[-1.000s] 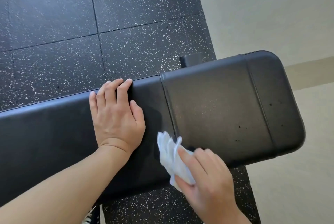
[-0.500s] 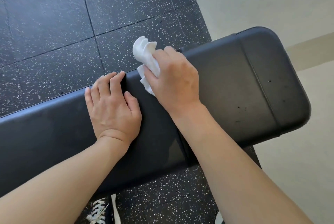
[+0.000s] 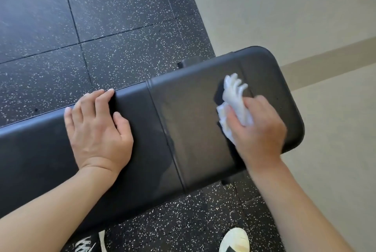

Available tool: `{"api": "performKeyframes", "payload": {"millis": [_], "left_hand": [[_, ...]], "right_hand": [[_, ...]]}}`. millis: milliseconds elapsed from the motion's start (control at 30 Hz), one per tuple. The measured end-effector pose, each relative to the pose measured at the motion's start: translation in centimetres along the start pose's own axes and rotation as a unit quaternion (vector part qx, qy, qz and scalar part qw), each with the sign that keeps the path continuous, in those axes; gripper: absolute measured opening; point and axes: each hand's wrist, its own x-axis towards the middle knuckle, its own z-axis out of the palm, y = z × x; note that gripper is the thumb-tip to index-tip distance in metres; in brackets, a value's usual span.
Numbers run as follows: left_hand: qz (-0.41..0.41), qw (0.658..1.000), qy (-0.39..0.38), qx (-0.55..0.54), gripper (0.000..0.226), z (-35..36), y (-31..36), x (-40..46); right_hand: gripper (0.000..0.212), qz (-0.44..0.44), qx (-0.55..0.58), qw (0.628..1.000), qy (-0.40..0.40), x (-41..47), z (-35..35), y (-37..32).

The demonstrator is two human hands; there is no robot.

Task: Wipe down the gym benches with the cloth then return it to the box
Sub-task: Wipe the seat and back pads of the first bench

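Wiping bench with cloth

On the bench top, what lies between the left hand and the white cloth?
In the head view, only bare black bench padding lies between the left hand and the cloth, crossed by one raised seam. Nothing else rests there.

The scene is lit brightly and evenly by soft daylight. A dull sheen is seen on the table. Short, soft shadows are cast beneath the hands. The right hand and cloth are motion-blurred; straight lines are bowed toward the edges.
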Motion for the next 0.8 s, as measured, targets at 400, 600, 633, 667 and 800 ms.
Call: {"api": "performKeyframes", "payload": {"millis": [400,600,633,667,800], "left_hand": [[0.003,1.0,-0.001,0.004,0.053,0.6,-0.3,0.1],[0.013,1.0,0.003,0.012,0.054,0.3,-0.2,0.1],[0.013,1.0,0.002,0.012,0.054,0.3,-0.3,0.1],[0.012,1.0,-0.001,0.01,0.055,0.4,-0.3,0.1],[0.006,1.0,-0.01,0.005,0.055,0.3,-0.5,0.1]], "right_hand": [[0.027,-0.136,0.131,0.969,-0.157,-3.5,3.1,-10.7],[0.016,-0.108,0.064,0.987,-0.096,-1.2,-0.1,-0.9],[0.016,-0.088,0.053,0.991,-0.09,0.3,0.1,-0.1],[0.019,-0.067,0.04,0.993,-0.084,1.7,0.5,0.2],[0.027,-0.003,0.002,0.997,-0.077,6.6,4.1,-3.7]]}}
